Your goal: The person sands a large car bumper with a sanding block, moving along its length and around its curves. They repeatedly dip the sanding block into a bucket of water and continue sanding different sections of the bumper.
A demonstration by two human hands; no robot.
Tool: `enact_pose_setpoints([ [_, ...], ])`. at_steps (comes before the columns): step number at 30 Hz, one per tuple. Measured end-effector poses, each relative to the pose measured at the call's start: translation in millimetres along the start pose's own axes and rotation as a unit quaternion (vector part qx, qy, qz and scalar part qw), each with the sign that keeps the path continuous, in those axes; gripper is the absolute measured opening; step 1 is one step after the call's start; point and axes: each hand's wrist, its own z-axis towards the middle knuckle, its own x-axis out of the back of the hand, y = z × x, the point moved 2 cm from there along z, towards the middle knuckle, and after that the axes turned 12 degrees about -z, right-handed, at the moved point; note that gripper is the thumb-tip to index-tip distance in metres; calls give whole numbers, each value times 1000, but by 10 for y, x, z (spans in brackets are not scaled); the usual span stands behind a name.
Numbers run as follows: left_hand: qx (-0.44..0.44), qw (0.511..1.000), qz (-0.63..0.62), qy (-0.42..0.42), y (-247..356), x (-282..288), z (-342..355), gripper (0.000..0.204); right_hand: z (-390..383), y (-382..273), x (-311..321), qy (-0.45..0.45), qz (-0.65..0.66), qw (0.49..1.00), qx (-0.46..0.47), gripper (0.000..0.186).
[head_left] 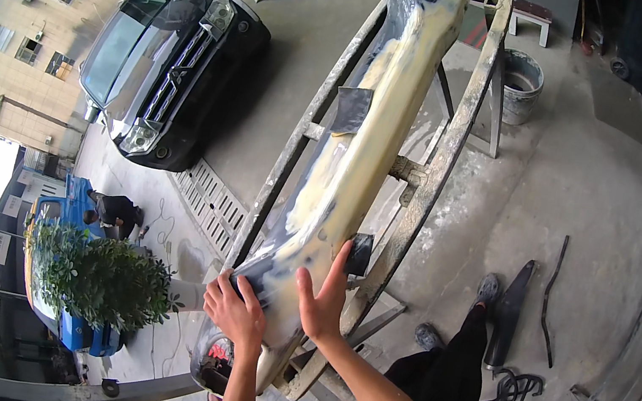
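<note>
A long car bumper [363,156], patched with cream filler and grey areas, lies lengthwise in front of me on a metal stand [431,207]. My left hand [237,312] rests at its near left edge, fingers spread and bent on the surface. Over the near right part is my right hand [321,305], with thumb and index finger apart and the other fingers mostly hidden. Just beyond the right index fingertip, a small dark sheet [360,254] sits at the bumper's right edge; I cannot tell whether the hand touches it. A grey piece of sandpaper [352,110] lies farther up the bumper.
A dark car [179,77] is parked at the left, near a leafy potted plant [117,285] and a crouching person [118,214]. A stained bucket [519,88] stands beyond the stand. On the right floor lie a black trim panel [510,315] and a thin strip [551,297].
</note>
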Motion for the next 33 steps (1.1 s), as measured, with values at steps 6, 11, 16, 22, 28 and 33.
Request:
enact_pose_setpoints([
  [6,-14,1000,2,7,1,-34,-21,36,308,32,65,-11,22,998,-61,101],
  [11,-5,1000,-2,9,14,9,-5,37,-139,124,9,-24,-20,999,19,114],
  [16,-3,1000,-7,-4,61,-18,-14,37,273,56,71,-19,11,1000,-10,112],
  [22,-1,1000,-9,0,10,19,-24,38,-8,-24,67,-68,-50,996,20,124],
  [28,6,1000,-5,-18,56,0,18,37,-210,146,27,-44,-137,980,135,123],
  [33,11,1000,-11,-18,-5,-28,-2,36,367,32,68,-12,-140,975,172,119],
])
